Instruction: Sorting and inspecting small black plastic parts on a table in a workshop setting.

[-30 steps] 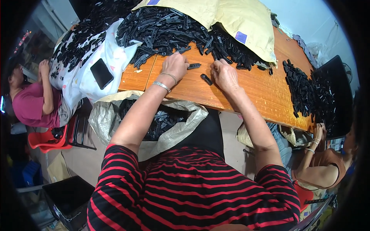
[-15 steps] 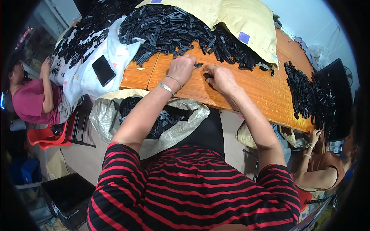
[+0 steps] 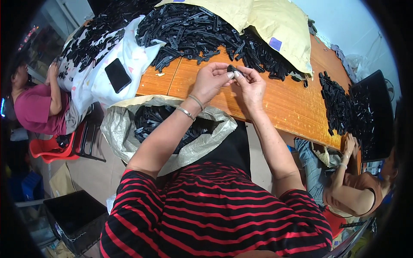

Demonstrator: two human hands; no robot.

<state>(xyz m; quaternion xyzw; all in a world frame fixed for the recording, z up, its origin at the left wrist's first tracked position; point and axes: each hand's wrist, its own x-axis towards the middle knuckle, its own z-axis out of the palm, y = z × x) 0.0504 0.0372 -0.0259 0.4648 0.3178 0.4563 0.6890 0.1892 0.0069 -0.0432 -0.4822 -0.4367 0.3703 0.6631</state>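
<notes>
Over the wooden table [image 3: 198, 88], my two hands meet at a small black plastic piece [image 3: 232, 69]. My left hand [image 3: 211, 81] pinches it from one side, thumb pressed toward the other thumb. From the other side my right hand [image 3: 251, 86] grips it between thumb and fingers. The fingers hide most of the piece, so its full shape does not show. Beyond my hands lies a large heap of long, narrow black plastic parts [image 3: 180, 32]. Below my left forearm stands an open woven sack [image 3: 116, 129] holding more such black parts.
Cream paper sacks [image 3: 279, 26] lie over the heap's far side. A black phone [image 3: 117, 76] rests on white cloth at left. Smaller black parts [image 3: 333, 103] are piled at the table's right. One person [image 3: 41, 105] sits at left, another [image 3: 352, 193] at right. A black bin [image 3: 75, 219] stands lower left.
My hands have come together, bringing the black piece between both sets of fingertips. Earlier they were apart, the left one lower over the tabletop. The person at right has brought both hands to the table edge.
</notes>
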